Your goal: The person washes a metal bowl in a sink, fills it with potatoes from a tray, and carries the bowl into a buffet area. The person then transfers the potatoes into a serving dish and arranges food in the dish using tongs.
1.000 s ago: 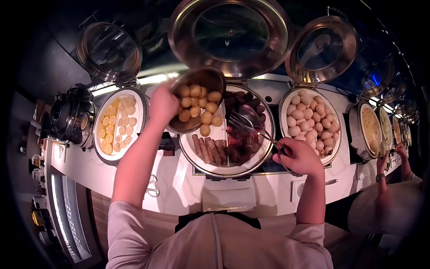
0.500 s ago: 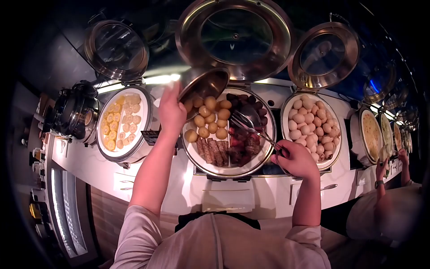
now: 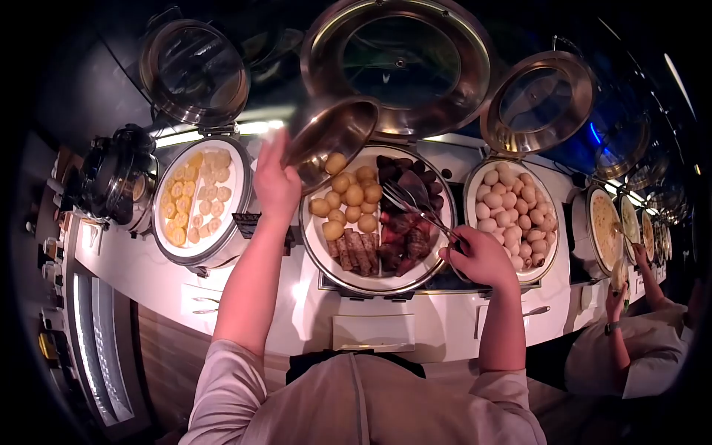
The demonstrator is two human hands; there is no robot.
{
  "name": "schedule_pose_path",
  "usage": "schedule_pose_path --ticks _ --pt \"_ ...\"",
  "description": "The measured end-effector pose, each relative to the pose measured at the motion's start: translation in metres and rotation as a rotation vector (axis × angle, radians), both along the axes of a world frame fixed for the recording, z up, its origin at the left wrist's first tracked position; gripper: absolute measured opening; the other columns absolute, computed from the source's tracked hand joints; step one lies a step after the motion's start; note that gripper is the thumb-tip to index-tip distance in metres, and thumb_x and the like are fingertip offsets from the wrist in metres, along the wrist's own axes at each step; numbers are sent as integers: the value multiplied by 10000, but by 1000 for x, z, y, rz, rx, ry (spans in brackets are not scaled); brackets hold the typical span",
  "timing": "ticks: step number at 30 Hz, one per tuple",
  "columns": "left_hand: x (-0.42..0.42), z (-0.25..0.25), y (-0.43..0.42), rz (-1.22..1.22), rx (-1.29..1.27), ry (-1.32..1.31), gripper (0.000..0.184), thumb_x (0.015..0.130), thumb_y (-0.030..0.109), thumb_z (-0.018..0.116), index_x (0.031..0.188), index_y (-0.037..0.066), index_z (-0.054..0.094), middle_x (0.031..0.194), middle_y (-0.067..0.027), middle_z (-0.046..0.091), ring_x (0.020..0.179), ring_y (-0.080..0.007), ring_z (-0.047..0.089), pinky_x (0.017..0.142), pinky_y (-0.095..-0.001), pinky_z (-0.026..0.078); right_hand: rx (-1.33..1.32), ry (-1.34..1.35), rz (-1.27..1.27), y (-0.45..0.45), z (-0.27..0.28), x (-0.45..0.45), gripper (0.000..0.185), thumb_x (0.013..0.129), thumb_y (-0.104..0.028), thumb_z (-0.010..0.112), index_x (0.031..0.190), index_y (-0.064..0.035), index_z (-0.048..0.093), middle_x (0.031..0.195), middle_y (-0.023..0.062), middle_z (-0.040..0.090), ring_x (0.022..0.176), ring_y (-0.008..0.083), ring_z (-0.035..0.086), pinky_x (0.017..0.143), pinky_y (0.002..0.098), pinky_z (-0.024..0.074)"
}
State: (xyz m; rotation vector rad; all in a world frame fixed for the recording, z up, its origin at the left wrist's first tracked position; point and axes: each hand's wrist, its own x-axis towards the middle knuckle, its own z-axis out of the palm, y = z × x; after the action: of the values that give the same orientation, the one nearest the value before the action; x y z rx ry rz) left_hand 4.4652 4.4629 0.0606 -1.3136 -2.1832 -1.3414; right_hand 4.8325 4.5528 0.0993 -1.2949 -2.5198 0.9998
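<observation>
My left hand [image 3: 278,182] grips the side of a metal bowl [image 3: 337,137], tilted over the back left of a round white dish [image 3: 315,256]. One small potato [image 3: 335,163] shows at the bowl's lower rim. More small potatoes [image 3: 356,194] lie in the dish below. My right hand [image 3: 483,256] is closed around the handles of metal tongs [image 3: 437,221], whose ends rest over dark red-brown pieces [image 3: 400,230] in the dish's right half. Brown stick-shaped pieces [image 3: 352,251] lie at its front left, and dark purple pieces [image 3: 415,170] at the back.
To the left stands a dish of yellow and pale slices [image 3: 182,204]; to the right, a dish of eggs [image 3: 512,211]. Raised round lids [image 3: 397,122] stand behind. A small sign [image 3: 247,225] is beside the middle dish. At far right another person [image 3: 630,348] works by further dishes.
The bowl in my left hand has shifted slightly left and tipped, and potatoes have left it for the dish. My right hand and the tongs moved slightly. The other person's arms moved.
</observation>
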Motion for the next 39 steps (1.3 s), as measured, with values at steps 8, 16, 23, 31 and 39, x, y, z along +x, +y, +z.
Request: schedule_pose_path --ticks 8,16,23,31,39 --pt "0 7 -8 -133 50 114 730 669 -101 488 1359 127 550 1086 -168 608 1033 -375 598 894 -420 497 60 -72 43 0 13 -32 391 781 -396 720 933 -41 659 758 147 653 739 350 640 661 424 492" --pt "-9 5 13 -260 51 265 752 655 -86 509 1370 145 543 938 -145 553 878 -368 557 803 -442 477 48 -50 23 -14 17 -35 374 776 -385 722 926 -48 659 749 142 645 730 334 635 649 420 485" --pt "-15 27 -11 -98 150 -288 634 761 -69 479 1378 62 543 1280 -138 624 1155 -222 604 971 -329 466 -13 -103 -60 -26 6 17 307 770 -341 738 832 -51 658 627 100 597 597 304 586 563 407 450" --pt "-58 49 -116 28 533 -1362 307 812 -101 531 1117 -70 543 1030 -167 606 946 -279 623 864 -405 532 162 -313 85 -66 -15 39 310 735 -321 727 854 -44 655 824 135 666 829 340 651 696 456 511" --pt "-3 59 -288 147 598 -1388 246 822 -76 529 1065 -78 568 1004 -137 594 931 -254 614 853 -398 536 192 -505 172 -71 -32 18 276 743 -293 673 926 -90 705 856 167 701 830 350 687 744 453 555"
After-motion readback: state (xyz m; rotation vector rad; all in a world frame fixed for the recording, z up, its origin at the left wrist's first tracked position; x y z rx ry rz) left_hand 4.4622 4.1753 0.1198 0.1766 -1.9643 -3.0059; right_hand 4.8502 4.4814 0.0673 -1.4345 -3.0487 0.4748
